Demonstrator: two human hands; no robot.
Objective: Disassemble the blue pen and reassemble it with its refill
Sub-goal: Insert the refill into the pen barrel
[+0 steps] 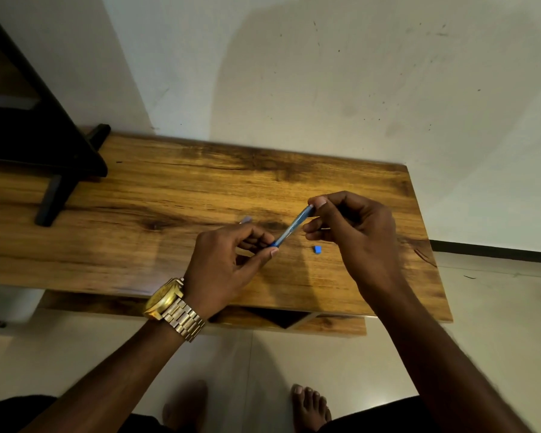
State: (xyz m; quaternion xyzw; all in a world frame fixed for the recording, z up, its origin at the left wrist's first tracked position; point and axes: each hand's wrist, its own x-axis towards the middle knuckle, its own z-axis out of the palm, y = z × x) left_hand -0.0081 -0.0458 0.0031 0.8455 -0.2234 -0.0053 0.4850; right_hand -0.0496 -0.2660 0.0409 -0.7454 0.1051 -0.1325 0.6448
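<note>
Now I am holding the blue pen [289, 227] by both ends above the wooden table [175, 195], working its parts.

My left hand [222, 260] is pinching the lower, darker-blue end between thumb and fingers, and my right hand [353, 229] is pinching the upper end, so the slanted, translucent barrel is spanning the gap. A small blue piece [317, 249] is lying on the table just beside the pen, and a pale blurred part [245, 219] is sitting behind my left hand; I cannot tell what it is. Whether I am dismantling or rebuilding is unclear; next I judge a steady twist or push along the barrel's line is needed.
</note>
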